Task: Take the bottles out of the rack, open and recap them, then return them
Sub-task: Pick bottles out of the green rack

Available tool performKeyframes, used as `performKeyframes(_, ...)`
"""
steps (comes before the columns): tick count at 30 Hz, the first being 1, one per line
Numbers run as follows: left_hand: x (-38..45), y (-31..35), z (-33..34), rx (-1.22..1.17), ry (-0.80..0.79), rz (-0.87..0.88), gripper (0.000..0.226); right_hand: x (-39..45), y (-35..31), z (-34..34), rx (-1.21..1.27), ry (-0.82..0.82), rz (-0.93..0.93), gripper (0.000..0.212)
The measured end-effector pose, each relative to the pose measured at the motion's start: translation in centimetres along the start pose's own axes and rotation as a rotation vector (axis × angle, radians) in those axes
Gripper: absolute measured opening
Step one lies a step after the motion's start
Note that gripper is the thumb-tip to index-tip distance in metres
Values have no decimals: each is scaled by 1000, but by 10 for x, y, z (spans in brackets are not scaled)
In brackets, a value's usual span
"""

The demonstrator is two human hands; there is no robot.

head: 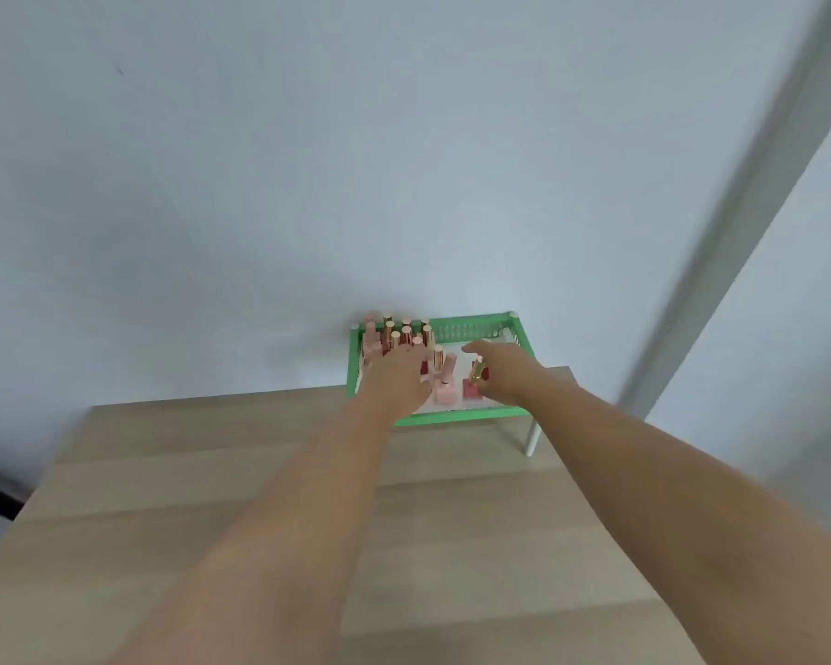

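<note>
Green plastic forms the rack [466, 327], a shallow slatted tray on white legs that stands at the far right corner of the pale wood desk [212, 472], against a plain light wall [308, 160]. Small bottles [406, 331] with rose-gold caps stand crowded in the far left part of the rack, their bodies pink and red. Nearer the front, a pale pink bottle [444, 388] stands between the two hands, and a red bottle [472, 387] stands just to its right.

Both bare forearms reach from the near edge across the desk into the rack. The left hand [397, 376] lies over the left half of the rack, palm down, fingers stretched forward and loosely spread towards the cluster of caps; it holds nothing that can be seen. The right hand [500, 371] is over the right half, its fingers extended to the far left, and the thumb side sits against the gold cap of the red bottle. Blur hides whether the fingers have closed on that cap, so its grip cannot be told.
</note>
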State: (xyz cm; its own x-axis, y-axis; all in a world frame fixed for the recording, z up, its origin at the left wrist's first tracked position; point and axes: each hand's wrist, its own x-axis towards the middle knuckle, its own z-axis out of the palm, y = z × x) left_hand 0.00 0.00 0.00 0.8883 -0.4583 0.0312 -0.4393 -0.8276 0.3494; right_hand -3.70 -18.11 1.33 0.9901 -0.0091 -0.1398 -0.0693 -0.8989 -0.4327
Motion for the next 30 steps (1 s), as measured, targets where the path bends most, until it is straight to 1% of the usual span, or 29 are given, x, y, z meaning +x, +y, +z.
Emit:
performKeyframes(3,1,-3,19,-139,1,-74,37,0,3,13,22,45,45,61)
performKeyframes(7,9,-6,38,-285,13,-143,32,4,9,31,31,88,64,72)
performKeyframes(13,19,-6,58,-509,30,-181,27,12,15,44,59,141,66,77)
performKeyframes(16,20,-8,63,-526,40,-178,22,13,19,50,120,167,60,73)
performKeyframes(19,21,-9,65,-509,48,-177,23,14,26,56,187,184,70,70)
performKeyframes(23,18,-9,60,-473,19,-168,25,14,31,59,244,226,39,67)
performKeyframes(26,6,-9,45,-528,34,-145,25,8,33,57,308,281,20,63)
performKeyframes(30,-30,-15,28,-600,51,-140,20,-13,24,49,474,333,-17,53)
